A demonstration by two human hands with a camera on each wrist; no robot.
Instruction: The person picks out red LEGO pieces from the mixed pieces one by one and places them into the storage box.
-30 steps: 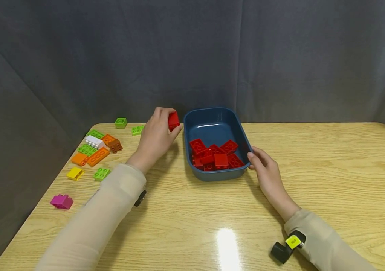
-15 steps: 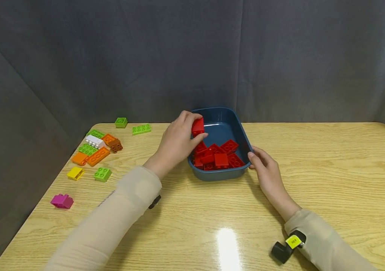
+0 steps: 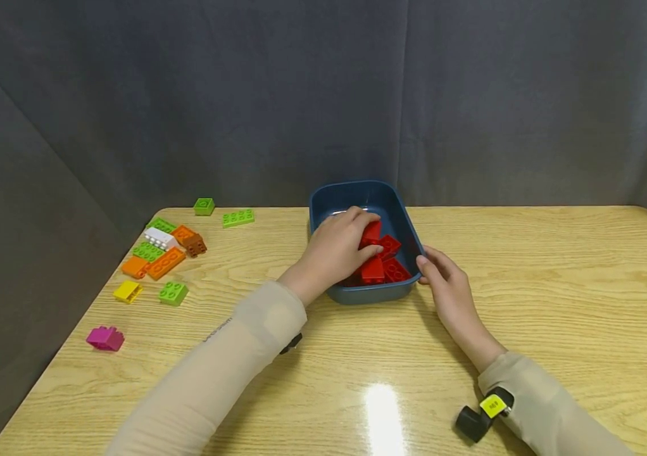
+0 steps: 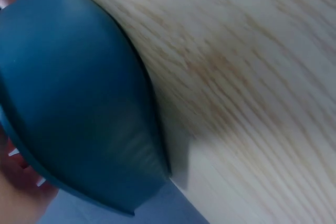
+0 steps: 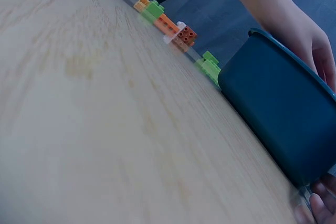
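Observation:
My left hand [image 3: 339, 247] reaches over the near left side of a dark blue bin [image 3: 358, 297] and grips a red toy brick [image 3: 371, 233] inside it, between thumb and fingers. Several other red bricks [image 3: 395, 271] lie in the near half of the bin, some hidden by that hand. At the bin's near right corner my right hand [image 3: 449, 285] holds the rim, thumb on top and fingers outside. In the left wrist view the bin's outer wall [image 4: 79, 87] fills the left side, with the left hand [image 4: 21, 198] partly seen over the rim.
On the table's left lie a magenta brick [image 3: 106, 339], a yellow brick [image 3: 128, 291], a white brick [image 3: 160, 239], a brown brick [image 3: 194, 245], and several green and orange bricks [image 3: 166, 263]. A grey curtain [image 3: 471, 114] hangs behind the table's back edge.
My left hand has carried the red brick rightward from beside the bin, over its left rim and down among the other red bricks. The right hand and bin have stayed put.

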